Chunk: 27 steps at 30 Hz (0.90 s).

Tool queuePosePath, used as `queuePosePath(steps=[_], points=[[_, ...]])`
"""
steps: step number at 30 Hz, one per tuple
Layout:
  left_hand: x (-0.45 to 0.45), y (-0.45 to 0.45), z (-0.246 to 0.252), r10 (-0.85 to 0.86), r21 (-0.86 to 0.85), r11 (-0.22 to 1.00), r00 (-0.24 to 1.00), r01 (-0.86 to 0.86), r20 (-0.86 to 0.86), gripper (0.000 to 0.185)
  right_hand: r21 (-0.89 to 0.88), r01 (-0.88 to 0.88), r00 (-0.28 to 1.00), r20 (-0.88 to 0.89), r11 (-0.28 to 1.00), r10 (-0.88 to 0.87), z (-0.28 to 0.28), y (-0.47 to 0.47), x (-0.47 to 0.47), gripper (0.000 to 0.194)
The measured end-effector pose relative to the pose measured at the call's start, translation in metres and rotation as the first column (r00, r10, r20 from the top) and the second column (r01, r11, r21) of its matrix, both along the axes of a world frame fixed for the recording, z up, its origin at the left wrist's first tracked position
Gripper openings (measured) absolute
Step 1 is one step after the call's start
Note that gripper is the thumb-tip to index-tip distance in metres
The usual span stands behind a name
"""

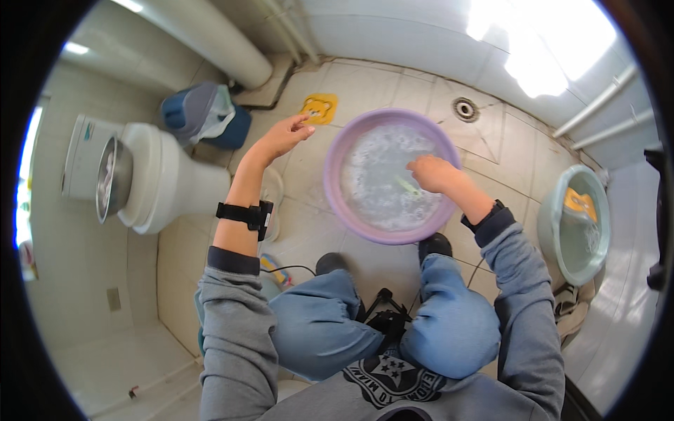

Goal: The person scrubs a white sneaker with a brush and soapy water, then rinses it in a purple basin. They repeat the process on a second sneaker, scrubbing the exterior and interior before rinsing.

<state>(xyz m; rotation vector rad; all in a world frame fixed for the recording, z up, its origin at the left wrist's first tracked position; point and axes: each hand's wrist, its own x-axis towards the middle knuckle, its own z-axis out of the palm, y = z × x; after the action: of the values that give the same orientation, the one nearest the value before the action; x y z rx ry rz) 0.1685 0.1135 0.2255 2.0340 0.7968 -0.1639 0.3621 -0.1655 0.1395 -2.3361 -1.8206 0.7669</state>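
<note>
A round purple plastic basin (pixel 334 173) stands on the tiled floor before me, holding cloudy water (pixel 376 163) with white suds. My right hand (pixel 432 172) is over the water inside the basin's right side, its fingers bent downward. Just below those fingers a slim pale green thing (pixel 406 184) shows in the water; whether the fingers touch it is unclear. To the left of the basin, my left hand (pixel 286 136) hangs in the air with nothing in it and its fingers apart. Beyond its fingertips lies a yellow bear-face sticker or mat (pixel 320 108) on the floor.
At left is a white toilet (pixel 158 179) with a steel bowl (pixel 117 176) on its lid. A blue bin (pixel 229 129) stands behind it. A pale green basin (pixel 553 226) with a yellow item (pixel 581 204) sits at right. A floor drain (pixel 465 109) lies beyond the purple basin.
</note>
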Motion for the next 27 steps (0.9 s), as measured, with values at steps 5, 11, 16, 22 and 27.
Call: queuePosePath(steps=[5,11,16,22,27], points=[[-0.121,0.051,-0.074,0.317,0.069,0.947,0.948,-0.315,-0.022,0.056,-0.162,-0.119,0.993,0.002,0.980,0.120,-0.015,0.059,-0.039,0.020],[-0.221,0.023,-0.204,0.585,0.378,0.786,0.786,-0.489,-0.202,0.054,-0.026,-0.198,0.960,-0.208,0.980,0.189,-0.051,0.087,-0.074,0.027],[-0.232,-0.010,-0.253,0.703,0.535,0.671,0.669,-0.513,-0.240,0.061,-0.019,-0.110,0.951,-0.293,0.994,0.100,-0.071,0.086,-0.073,0.030],[-0.221,-0.002,-0.230,0.623,0.572,0.718,0.732,-0.396,-0.275,0.033,-0.033,-0.089,0.925,-0.373,0.995,0.070,-0.081,0.084,-0.077,0.029],[-0.189,0.002,-0.155,0.602,0.442,0.749,0.785,-0.493,-0.145,0.028,0.074,0.068,0.892,-0.450,0.995,-0.027,-0.071,0.079,-0.070,0.026]])
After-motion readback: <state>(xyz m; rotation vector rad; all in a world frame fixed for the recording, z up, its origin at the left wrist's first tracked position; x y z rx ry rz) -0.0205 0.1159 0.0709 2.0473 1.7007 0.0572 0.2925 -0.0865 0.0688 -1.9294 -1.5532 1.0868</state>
